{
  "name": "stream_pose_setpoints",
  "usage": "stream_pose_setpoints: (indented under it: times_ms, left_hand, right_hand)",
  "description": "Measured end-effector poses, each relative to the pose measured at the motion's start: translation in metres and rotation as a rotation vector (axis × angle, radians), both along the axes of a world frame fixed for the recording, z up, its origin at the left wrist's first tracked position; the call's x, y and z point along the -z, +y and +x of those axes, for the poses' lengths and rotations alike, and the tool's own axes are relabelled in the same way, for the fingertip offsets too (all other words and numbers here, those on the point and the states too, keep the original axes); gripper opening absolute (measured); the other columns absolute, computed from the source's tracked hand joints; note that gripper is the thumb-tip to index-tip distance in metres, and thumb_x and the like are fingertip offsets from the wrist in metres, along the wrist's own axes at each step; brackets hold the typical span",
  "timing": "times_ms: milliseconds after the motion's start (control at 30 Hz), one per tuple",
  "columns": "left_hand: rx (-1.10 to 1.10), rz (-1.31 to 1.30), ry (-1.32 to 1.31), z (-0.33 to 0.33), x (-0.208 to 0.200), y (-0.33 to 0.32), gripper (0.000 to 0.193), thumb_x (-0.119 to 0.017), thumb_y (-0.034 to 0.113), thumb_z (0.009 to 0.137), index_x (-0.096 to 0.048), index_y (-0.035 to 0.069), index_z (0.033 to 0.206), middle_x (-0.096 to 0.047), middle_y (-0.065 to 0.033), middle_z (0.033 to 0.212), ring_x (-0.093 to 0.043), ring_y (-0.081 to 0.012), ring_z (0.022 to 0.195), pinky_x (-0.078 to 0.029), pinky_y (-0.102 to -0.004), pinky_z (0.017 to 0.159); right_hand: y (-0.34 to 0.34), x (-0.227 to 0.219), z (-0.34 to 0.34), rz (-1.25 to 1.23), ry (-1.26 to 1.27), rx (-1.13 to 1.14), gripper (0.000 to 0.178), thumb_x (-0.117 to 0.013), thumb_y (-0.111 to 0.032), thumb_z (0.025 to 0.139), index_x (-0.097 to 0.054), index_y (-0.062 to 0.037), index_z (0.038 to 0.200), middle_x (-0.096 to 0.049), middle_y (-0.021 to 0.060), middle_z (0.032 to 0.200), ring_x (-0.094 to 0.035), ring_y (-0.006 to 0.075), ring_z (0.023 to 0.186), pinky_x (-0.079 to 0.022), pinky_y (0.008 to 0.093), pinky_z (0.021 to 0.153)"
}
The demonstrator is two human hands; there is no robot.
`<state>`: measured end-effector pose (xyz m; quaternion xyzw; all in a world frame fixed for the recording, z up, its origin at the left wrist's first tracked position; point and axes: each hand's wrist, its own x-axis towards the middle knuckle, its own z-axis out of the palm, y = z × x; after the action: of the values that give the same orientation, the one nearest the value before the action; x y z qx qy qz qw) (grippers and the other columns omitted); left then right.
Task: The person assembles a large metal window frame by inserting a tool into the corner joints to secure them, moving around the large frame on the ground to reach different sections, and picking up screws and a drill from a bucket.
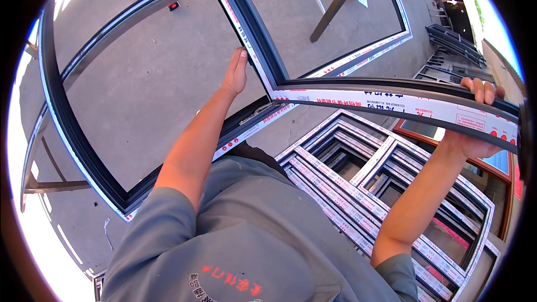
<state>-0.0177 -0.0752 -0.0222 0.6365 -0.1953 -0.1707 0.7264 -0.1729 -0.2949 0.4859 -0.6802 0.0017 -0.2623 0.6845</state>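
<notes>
I hold a dark metal window frame (391, 99) with white printed protective film along its bars. My right hand (475, 141) wraps round its near bar at the right, fingers over the top edge and palm beneath. My left hand (237, 72) is at the side bar near the corner, thumb along it; the other fingers are mostly hidden. Below and to the left lies a larger dark frame (84, 148) with similar film on its outer edge. The held frame's corner overlaps this larger frame's right side.
Several film-covered window frames (386, 212) lean in a stack at my right, beside a brown wooden-coloured frame (506, 212). Metal stand bars (134, 19) run beneath the larger frame. More dark frames (456, 45) lie at the far right. A small red object (174, 6) is on the concrete floor.
</notes>
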Motion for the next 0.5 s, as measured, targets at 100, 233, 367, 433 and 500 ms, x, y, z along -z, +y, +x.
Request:
stream_pose_setpoints:
  times_ms: [100, 233, 367, 433, 500]
  left_hand:
    - [0.071, 0.091, -0.092, 0.005, 0.0, 0.005, 0.04, -0.036, 0.03, 0.107, -0.054, -0.001, 0.125, -0.057, -0.0185, 0.111, -0.057, -0.0335, 0.105, -0.044, -0.038, 0.097]
    - [0.114, 0.263, -0.183, 0.016, 0.003, 0.012, 0.038, -0.042, 0.03, 0.107, -0.056, 0.0, 0.125, -0.061, -0.0131, 0.103, -0.058, -0.0243, 0.099, -0.046, -0.0369, 0.092]
    - [0.197, 0.205, 0.027, 0.034, 0.009, 0.014, 0.035, -0.048, 0.029, 0.106, -0.06, -0.001, 0.12, -0.068, -0.0095, 0.095, -0.063, -0.0198, 0.09, -0.05, -0.0361, 0.085]
    - [0.258, 0.2, 0.132, 0.045, 0.005, 0.017, 0.035, -0.051, 0.03, 0.106, -0.062, -0.001, 0.119, -0.069, -0.0087, 0.095, -0.065, -0.0183, 0.09, -0.051, -0.0345, 0.084]
    - [0.331, 0.251, 0.16, 0.054, -0.015, 0.022, 0.035, -0.053, 0.03, 0.105, -0.062, 0.0, 0.121, -0.07, -0.0081, 0.096, -0.065, -0.0172, 0.092, -0.052, -0.0334, 0.084]
  right_hand:
    - [-0.002, 0.0, -0.001, 0.024, 0.005, -0.097, 0.085, -0.064, -0.067, 0.079, -0.055, -0.0008, 0.132, -0.058, 0.0074, 0.103, -0.055, 0.0199, 0.096, -0.031, 0.0423, 0.105]
    - [0.002, 0.001, 0.001, 0.03, 0.008, -0.084, 0.086, -0.062, -0.07, 0.08, -0.056, -0.001, 0.131, -0.058, 0.0079, 0.103, -0.055, 0.0201, 0.095, -0.031, 0.0422, 0.104]
    - [0.001, -0.001, 0.001, 0.001, 0.006, -0.075, 0.088, -0.058, -0.074, 0.08, -0.055, -0.0011, 0.129, -0.059, 0.0088, 0.102, -0.056, 0.0207, 0.097, -0.031, 0.0428, 0.104]
    - [0.001, -0.001, 0.003, 0.002, 0.004, -0.058, 0.089, -0.058, -0.076, 0.079, -0.055, -0.0008, 0.127, -0.059, 0.0091, 0.101, -0.056, 0.0207, 0.096, -0.031, 0.0427, 0.104]
    - [0.002, 0.001, 0.001, 0.005, -0.013, 0.039, 0.09, -0.062, -0.076, 0.075, -0.053, -0.0003, 0.124, -0.057, 0.0085, 0.099, -0.056, 0.0198, 0.092, -0.031, 0.0419, 0.103]
